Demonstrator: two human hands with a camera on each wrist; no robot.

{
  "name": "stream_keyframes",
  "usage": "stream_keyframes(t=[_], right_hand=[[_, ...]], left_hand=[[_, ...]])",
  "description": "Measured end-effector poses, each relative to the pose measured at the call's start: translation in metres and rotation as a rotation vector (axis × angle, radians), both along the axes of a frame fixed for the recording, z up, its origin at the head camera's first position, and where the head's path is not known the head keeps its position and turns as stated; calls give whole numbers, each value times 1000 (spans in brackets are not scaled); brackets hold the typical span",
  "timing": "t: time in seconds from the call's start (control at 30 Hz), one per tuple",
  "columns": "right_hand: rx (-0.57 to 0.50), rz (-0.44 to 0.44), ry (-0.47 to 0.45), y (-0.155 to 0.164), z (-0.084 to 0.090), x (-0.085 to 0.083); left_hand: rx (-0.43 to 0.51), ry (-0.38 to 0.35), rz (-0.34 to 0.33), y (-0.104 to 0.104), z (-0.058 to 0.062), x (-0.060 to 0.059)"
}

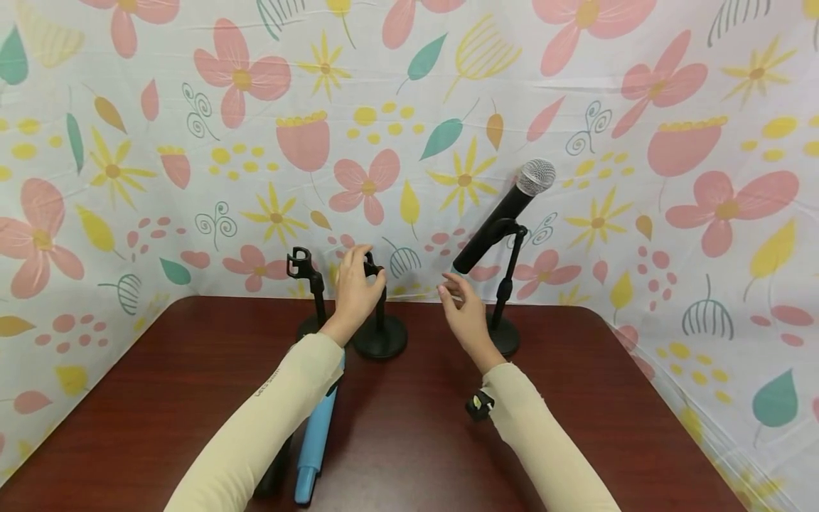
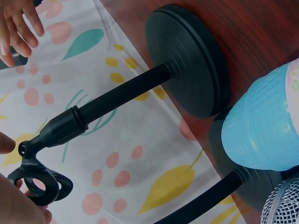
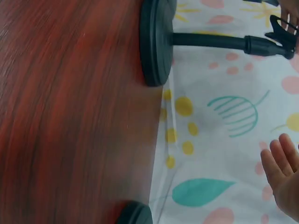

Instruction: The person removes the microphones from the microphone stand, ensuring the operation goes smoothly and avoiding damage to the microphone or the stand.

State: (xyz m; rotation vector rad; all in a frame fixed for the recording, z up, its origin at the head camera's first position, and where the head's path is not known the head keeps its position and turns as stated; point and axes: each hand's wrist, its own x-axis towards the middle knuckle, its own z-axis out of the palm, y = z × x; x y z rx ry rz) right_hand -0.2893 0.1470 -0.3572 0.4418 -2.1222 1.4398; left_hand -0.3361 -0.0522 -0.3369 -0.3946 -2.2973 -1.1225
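**Three microphone stands on a wooden table, two hands at work**

- Left hand [image 1: 357, 288]: raised at the top of the middle stand [image 1: 380, 313], fingers curled round its clip [image 1: 371, 266]. The left wrist view shows the clip [image 2: 39, 179] between the fingertips, so the hand holds it.
- Middle stand: upright, round black base on the table [image 1: 416, 427] near the back edge, no microphone in its clip.
- Right hand [image 1: 463, 309]: in the air between the middle stand and the right stand [image 1: 505, 299], fingers loosely spread, holding nothing, touching nothing. It hangs just below the lower end of the black microphone [image 1: 505, 213].
- Black microphone: seated in the right stand's clip, tilted, silver mesh head up and to the right.
- Left stand [image 1: 310, 291]: upright just beside the left wrist, clip without a microphone, base partly hidden by the forearm.
- Blue microphone [image 1: 316, 434]: lying flat on the table under the left forearm, pointing toward the stands. Beside it lies a dark one [image 1: 275, 473], mostly hidden by the sleeve.
- Backdrop [image 1: 192, 142]: flower-printed cloth behind and to both sides of the table.
- Both arms in cream sleeves; a small strap fitting shows at the right wrist [image 1: 480, 405].
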Motion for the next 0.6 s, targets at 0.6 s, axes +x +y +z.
stream_keyframes(t=[0.6], right_hand=[[-75,-185,342,33,7,7]], left_hand=[[-70,255,-68,11,5,6]])
